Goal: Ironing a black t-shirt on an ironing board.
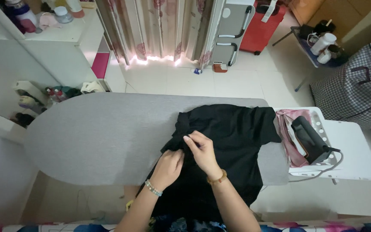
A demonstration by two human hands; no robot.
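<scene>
Both hands meet at centre: left hand (168, 166) pinches the black garment (224, 146), right hand (202, 151) presses fingers into its fold, on the grey ironing board (104, 137); iron (311, 139) at three o'clock.

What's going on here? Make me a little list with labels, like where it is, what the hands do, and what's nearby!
Place: grey ironing board in a room with a tiled floor
Garment: black garment spread over the board's right end, hanging off the near edge
Left hand: left hand pinching the cloth's left edge
Right hand: right hand gripping the same fold
Iron: dark iron resting on the white stand, on pink cloth
Behind: curtains, red suitcase
</scene>
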